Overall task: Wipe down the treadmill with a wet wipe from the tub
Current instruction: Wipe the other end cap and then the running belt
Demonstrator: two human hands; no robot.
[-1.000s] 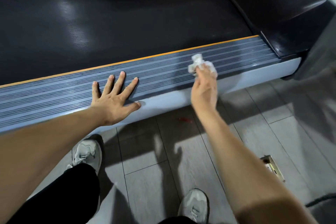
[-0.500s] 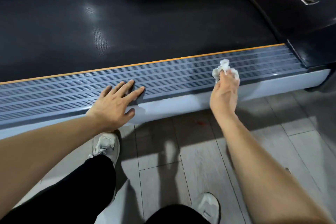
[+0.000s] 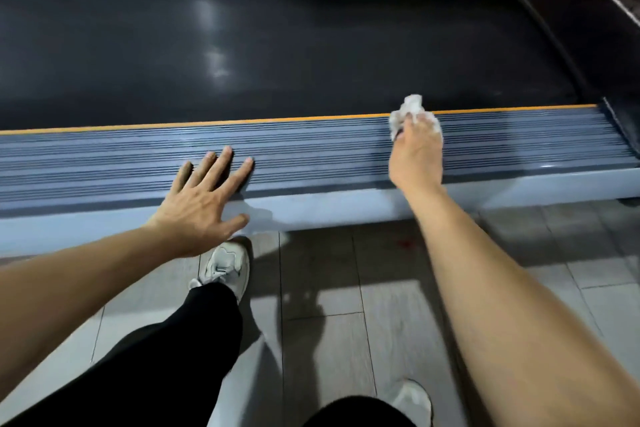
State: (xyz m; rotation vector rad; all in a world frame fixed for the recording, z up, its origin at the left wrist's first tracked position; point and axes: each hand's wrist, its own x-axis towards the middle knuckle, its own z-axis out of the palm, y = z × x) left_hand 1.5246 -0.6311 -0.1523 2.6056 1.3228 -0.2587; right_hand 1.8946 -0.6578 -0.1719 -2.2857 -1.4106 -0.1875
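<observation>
Wipe [image 3: 412, 116] was scrunched into a white wad and the right hand [image 3: 415, 156] had its fingers curled round it, pressing it down on the ribbed grey side rail [image 3: 329, 152] of the treadmill [image 3: 277, 45], right up near the orange strip [image 3: 242, 120] that edges the black belt. That was toward the front end of the rail, not far from the dark motor cover [image 3: 588, 28]. Left hand [image 3: 204, 198] was flat on the same rail further back, fingers spread and straight, thumb hanging over the pale outer edge, holding nothing. Person was leaning in from the side, black trousers [image 3: 156, 350], light sneakers [image 3: 225, 267] on the grey floor tiles [image 3: 346, 288]. Couldn't spot the tub from where I stood.
</observation>
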